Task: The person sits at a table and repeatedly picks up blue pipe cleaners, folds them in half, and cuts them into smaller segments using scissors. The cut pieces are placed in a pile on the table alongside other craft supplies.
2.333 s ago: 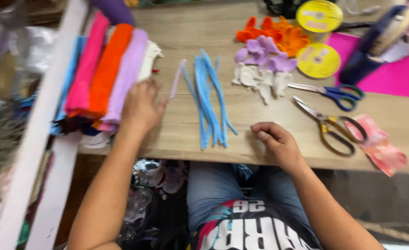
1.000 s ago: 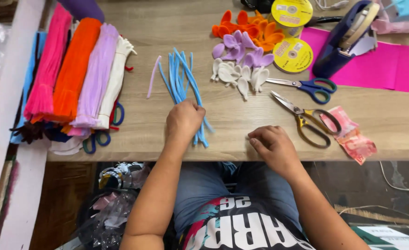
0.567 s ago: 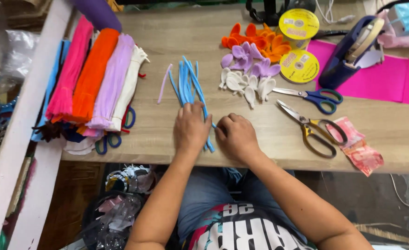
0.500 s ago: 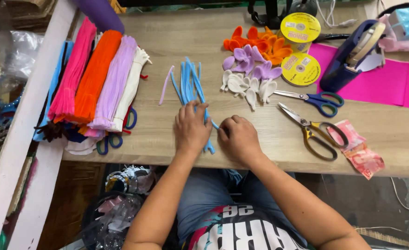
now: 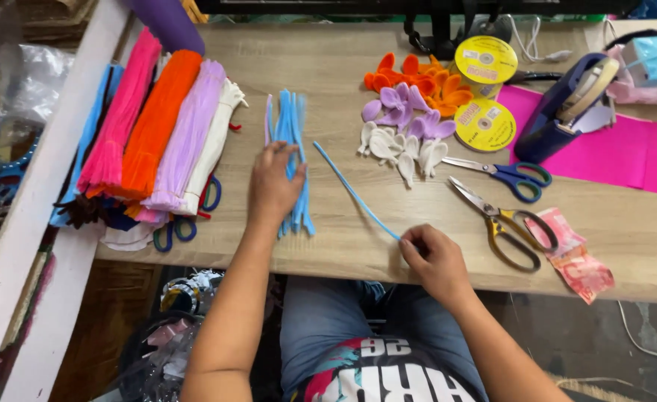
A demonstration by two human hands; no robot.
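My left hand [image 5: 272,184] lies flat on a small bunch of light blue pipe cleaners [image 5: 291,126] in the middle of the wooden table [image 5: 328,67], fingers spread. My right hand [image 5: 434,258] pinches the near end of a single light blue pipe cleaner [image 5: 353,191] that runs diagonally up and left from it, apart from the bunch. Both hands sit near the table's front edge.
Thick bundles of pink, orange, lilac and white pipe cleaners [image 5: 157,126] lie at the left. Orange, purple and white felt petals [image 5: 406,119], two yellow discs [image 5: 485,59], blue-handled scissors [image 5: 503,171], large scissors [image 5: 503,223], a blue tape dispenser [image 5: 563,112], pink paper [image 5: 619,149] and banknotes [image 5: 578,257] fill the right.
My right hand has drawn one blue pipe cleaner out of the bunch and moved right with it. My left hand has slid up onto the bunch.
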